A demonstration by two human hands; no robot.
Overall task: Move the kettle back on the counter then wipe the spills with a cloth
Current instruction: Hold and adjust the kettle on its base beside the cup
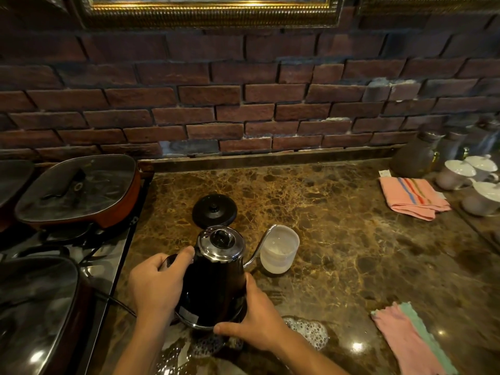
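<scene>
I have the kettle (216, 277) in both hands at lower centre of the frame. My left hand (158, 282) is curled round its black handle; my right hand (253, 318) cups the lower body and the rim of its base, fingers wrapped against it. The kettle appears slightly tilted, its thin spout reaching toward the frosted plastic cup (280, 249) just to its right — whether it rests fully on the counter (338, 212) I cannot tell. Foamy spills (308, 330) lie on the stone at the bottom of the frame, just below and to the right of the kettle, some beneath my right wrist. A round black base plate (214, 209) sits just above the kettle, toward the wall. Judgement: the first step is in hand, the kettle not yet set back. The next move calls for carrying it up the frame, clear of the wet patch and the cup, keeping it level so nothing more slops out. A pink-and-green cloth (411, 339) lies at lower right, near the spills; a striped pink cloth (411, 197) sits folded at upper right — the nearer one looks the obvious choice for wiping.
</scene>
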